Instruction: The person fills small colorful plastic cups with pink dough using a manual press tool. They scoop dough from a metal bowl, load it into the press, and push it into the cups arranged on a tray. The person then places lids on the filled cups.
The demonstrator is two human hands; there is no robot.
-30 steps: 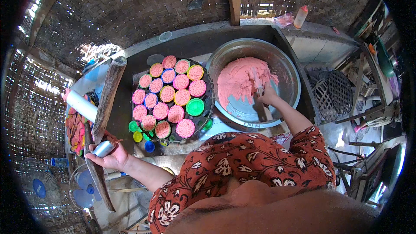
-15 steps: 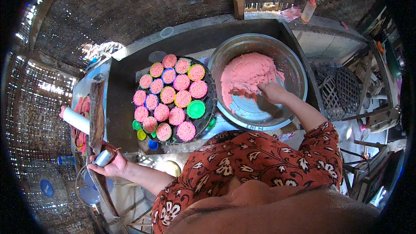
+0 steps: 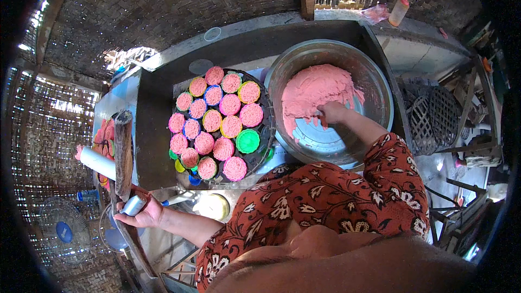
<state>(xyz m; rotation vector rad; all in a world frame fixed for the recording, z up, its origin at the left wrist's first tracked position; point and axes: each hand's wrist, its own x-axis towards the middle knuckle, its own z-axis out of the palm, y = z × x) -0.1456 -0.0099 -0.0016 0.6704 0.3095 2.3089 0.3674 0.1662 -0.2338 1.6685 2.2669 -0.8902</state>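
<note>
My right hand (image 3: 332,113) reaches into a large metal basin (image 3: 386,103), its fingers curled at the edge of a mound of pink dough (image 3: 320,89). The fingertips are partly hidden against the dough. At the far left, my left hand (image 3: 145,215) is palm up with its fingers round a short silver metal cylinder (image 3: 133,205), close beside a wooden bar (image 3: 124,157). Left of the basin, a round dark tray (image 3: 265,125) carries several small coloured cups (image 3: 234,169) filled with pink strands. One green cup (image 3: 248,141) on it holds no pink strands.
A white tube (image 3: 97,163) with pink dough at its end sticks out beyond the wooden bar. Dark raised boards (image 3: 149,130) edge the work surface. On the back ledge stand a bottle (image 3: 399,12) and a clear ring (image 3: 212,33). A fan (image 3: 64,231) stands at left.
My right hand has shifted slightly left in the basin, along the dough's near edge. My left hand keeps its hold on the metal cylinder. The whole view has shifted a little.
</note>
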